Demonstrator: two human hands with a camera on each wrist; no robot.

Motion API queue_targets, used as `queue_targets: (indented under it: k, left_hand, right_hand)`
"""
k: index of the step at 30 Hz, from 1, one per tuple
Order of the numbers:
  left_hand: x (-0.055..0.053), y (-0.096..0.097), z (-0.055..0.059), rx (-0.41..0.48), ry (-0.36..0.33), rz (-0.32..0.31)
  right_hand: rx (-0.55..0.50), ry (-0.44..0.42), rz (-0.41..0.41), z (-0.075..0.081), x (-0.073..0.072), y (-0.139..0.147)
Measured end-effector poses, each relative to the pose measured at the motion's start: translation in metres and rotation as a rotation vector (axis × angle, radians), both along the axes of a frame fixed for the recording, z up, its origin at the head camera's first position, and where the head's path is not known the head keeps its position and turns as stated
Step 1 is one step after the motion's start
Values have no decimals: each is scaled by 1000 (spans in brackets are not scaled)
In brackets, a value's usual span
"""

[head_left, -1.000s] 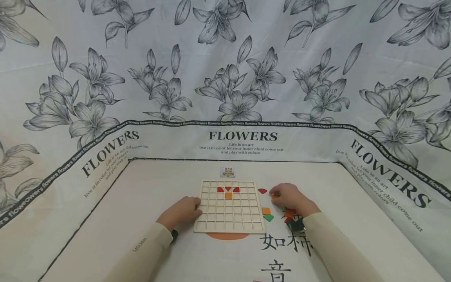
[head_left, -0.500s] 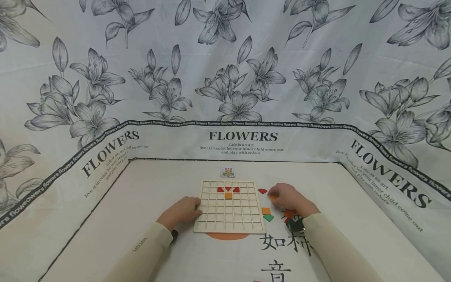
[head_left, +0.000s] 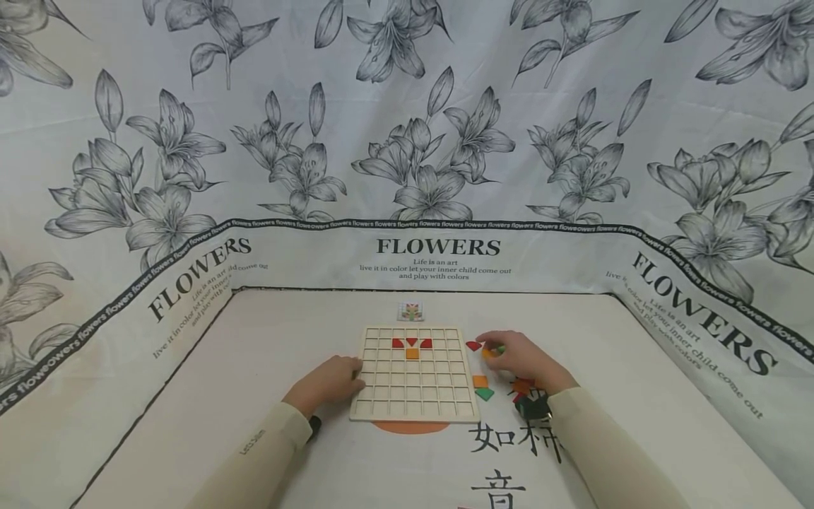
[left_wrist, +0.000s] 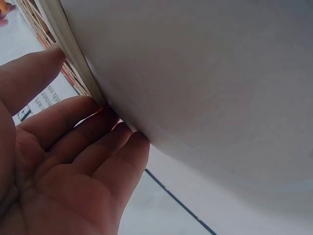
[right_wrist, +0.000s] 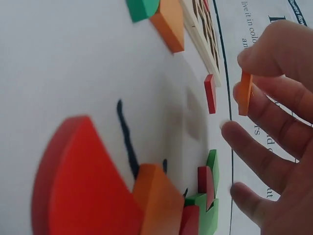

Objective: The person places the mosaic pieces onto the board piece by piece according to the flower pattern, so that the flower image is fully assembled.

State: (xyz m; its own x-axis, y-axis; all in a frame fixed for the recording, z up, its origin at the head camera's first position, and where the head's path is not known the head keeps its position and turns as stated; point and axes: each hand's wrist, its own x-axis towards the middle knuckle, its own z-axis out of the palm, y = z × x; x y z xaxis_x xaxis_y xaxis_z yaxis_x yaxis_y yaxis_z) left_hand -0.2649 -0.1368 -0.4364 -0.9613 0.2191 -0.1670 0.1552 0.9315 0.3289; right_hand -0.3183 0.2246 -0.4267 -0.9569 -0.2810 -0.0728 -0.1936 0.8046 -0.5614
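Thumb and fingertips of my left hand (head_left: pixel 327 384) touch the left edge of a pale wooden grid board (head_left: pixel 413 396). The left wrist view shows the fingers (left_wrist: pixel 120 161) lying low along that rim. Just off the board's right side, my right hand (head_left: pixel 524 357) pinches a small orange tile (right_wrist: pixel 245 93) between thumb and fingers, above the table. Its other fingers are spread. On the board, red tiles (head_left: pixel 427 343) lie in a row, with an orange square tile (head_left: pixel 413 353) below the middle one. A loose red tile (head_left: pixel 473 346) lies close to my right fingertips.
An orange square (head_left: pixel 480 380) and a green tile (head_left: pixel 485 394) lie beside the board's right edge. More red and orange tiles (head_left: pixel 524 386) are heaped near my right wrist; green and red ones (right_wrist: pixel 208 196) lie under the hand. A small pattern card (head_left: pixel 410 311) lies behind the board.
My right hand has shifted slightly left toward the board, and the orange tile in its fingers shows more plainly. My left hand has stayed at the board's edge.
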Motion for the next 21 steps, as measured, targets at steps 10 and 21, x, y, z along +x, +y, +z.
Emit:
queue_targets:
  k: [10,21]
  left_hand:
    - [0,-3,-2,-6,31,-33]
    - [-1,-3,-2,-1,30,-48]
  right_hand:
    - [-28,47,39,9,3,-12]
    - [-38,66,67,12,0,-30]
